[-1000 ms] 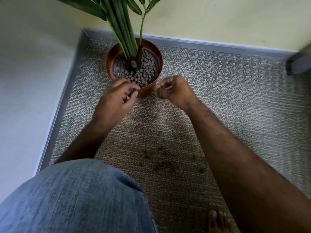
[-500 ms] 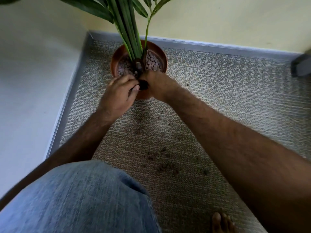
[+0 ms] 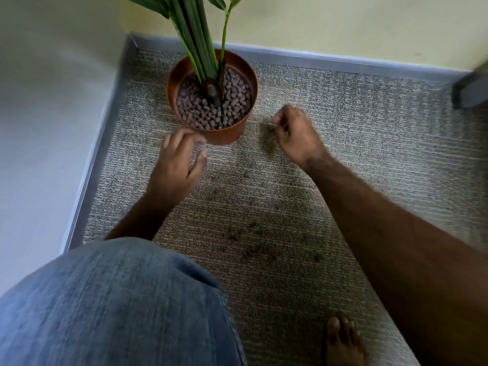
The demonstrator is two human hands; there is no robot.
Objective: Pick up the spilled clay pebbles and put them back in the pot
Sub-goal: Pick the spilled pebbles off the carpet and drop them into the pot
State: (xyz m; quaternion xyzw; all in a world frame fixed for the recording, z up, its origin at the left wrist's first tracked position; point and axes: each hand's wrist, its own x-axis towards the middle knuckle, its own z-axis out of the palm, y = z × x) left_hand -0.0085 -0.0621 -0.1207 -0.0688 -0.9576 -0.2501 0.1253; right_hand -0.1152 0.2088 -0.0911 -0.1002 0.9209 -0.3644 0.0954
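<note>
A terracotta pot (image 3: 224,134) holding a green plant (image 3: 198,43) stands on the carpet in the room's corner, filled with brown clay pebbles (image 3: 211,112). Several spilled pebbles (image 3: 253,249) lie scattered on the carpet in front of it. My left hand (image 3: 177,165) is at the pot's front-left wall, fingers apart, with nothing visible in it. My right hand (image 3: 295,133) hovers low over the carpet just right of the pot. Its fingers are curled above a single pebble (image 3: 270,128), and blur hides whether they grip anything.
My knee in blue jeans (image 3: 118,299) fills the lower left and my bare foot (image 3: 343,339) is at the bottom right. A grey skirting board (image 3: 317,62) borders the carpet on two sides. A dark object (image 3: 470,91) sits at the far right.
My right hand has drawn back from over the pot and moved right and down to the carpet. My left hand has dropped slightly from the rim and spread its fingers.
</note>
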